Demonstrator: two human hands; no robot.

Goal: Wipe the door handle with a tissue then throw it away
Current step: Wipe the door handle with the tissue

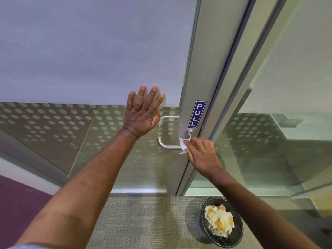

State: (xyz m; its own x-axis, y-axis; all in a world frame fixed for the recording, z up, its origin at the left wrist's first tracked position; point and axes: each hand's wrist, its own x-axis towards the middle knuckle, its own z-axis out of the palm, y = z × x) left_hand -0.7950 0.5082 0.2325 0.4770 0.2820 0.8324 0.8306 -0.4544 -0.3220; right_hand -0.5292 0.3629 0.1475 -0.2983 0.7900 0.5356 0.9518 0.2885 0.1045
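Note:
A brushed-metal lever door handle (166,145) juts left from the aluminium door frame (195,83), under a blue PULL sign (197,114). My right hand (202,155) pinches a small white tissue (184,143) and presses it against the handle close to its round base. My left hand (143,112) lies flat on the frosted glass door, fingers spread, just up and left of the handle. It holds nothing.
A black mesh waste bin (222,222) with several crumpled, stained tissues stands on the grey carpet below my right forearm. A second handle (169,117) shows through the glass. A fixed glass panel (278,141) lies right of the frame.

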